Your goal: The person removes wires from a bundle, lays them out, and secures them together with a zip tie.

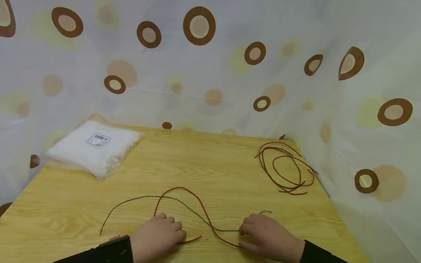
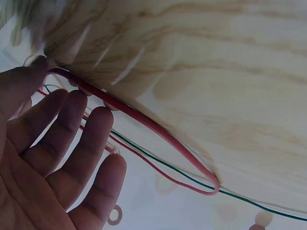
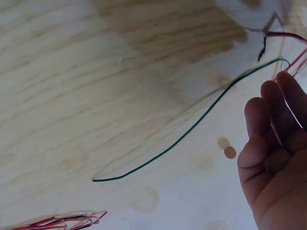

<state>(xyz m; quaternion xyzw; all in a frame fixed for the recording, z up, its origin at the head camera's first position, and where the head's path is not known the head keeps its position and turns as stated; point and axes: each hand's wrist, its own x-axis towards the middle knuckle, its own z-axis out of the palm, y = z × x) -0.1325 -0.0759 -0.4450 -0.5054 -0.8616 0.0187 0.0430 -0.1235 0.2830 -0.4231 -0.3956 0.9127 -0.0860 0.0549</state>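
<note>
A red wire [image 1: 197, 199] arches across the table between both hands. Thumb and fingers of my left hand [image 1: 158, 233] pinch it near one end, which pokes out to the right. In the left wrist view the red wire [image 2: 153, 125] runs from the thumb into a bend, while the other fingers [image 2: 98, 132] stay loosely bent. My right hand [image 1: 268, 235] holds the red wire's other part at the thumb and fingertips. A thin green wire [image 1: 138, 198] crosses under the red one and passes beneath the right hand; its tip shows beyond. The right thumb is hidden in the right wrist view.
Several red and black wires lie in a loose coil [image 1: 286, 168] at the table's back right. A clear-wrapped white package [image 1: 95, 146] with a barcode label sits at the back left. Patterned sheeting [image 1: 210, 73] stands behind and beside the wooden table [image 1: 184, 157].
</note>
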